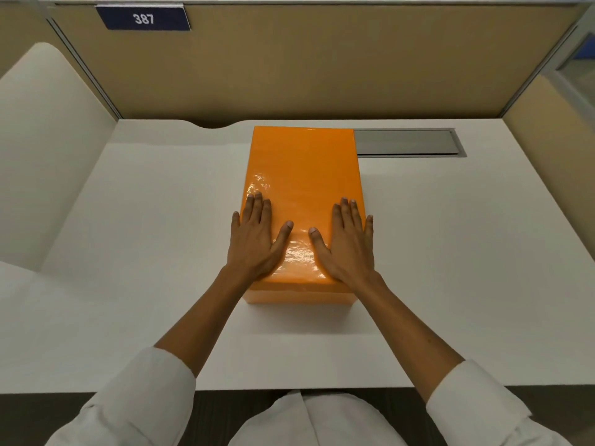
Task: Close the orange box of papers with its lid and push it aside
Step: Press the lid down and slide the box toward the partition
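Orange box (pixel 302 201) at the centre of the white worktop (pixel 128 252), lid on and sitting flush, long side running from 6 toward 12 o'clock. Glossy wrap on top, catching glare near the hands. Far end of the box touching or overlapping the left end of a grey metal flap (pixel 407 142) set into the worktop at 1 o'clock.

Left hand (pixel 254 239) flat on the lid at the near left corner – fingers spread and open, little finger hanging over the left edge, thumb pointing toward the middle. Right hand (pixel 349 243) mirrored on the near right corner, also flat and open, little finger over the right edge. Thumbs near each other but apart. Nothing gripped by either – palms only pressing down on the top.

White sleeves (pixel 145 397) rolled back at 7 and 5 o'clock. Tan partition (pixel 306 59) at 12 o'clock, with a blue tag (pixel 143 18) reading 387 at 11 o'clock.
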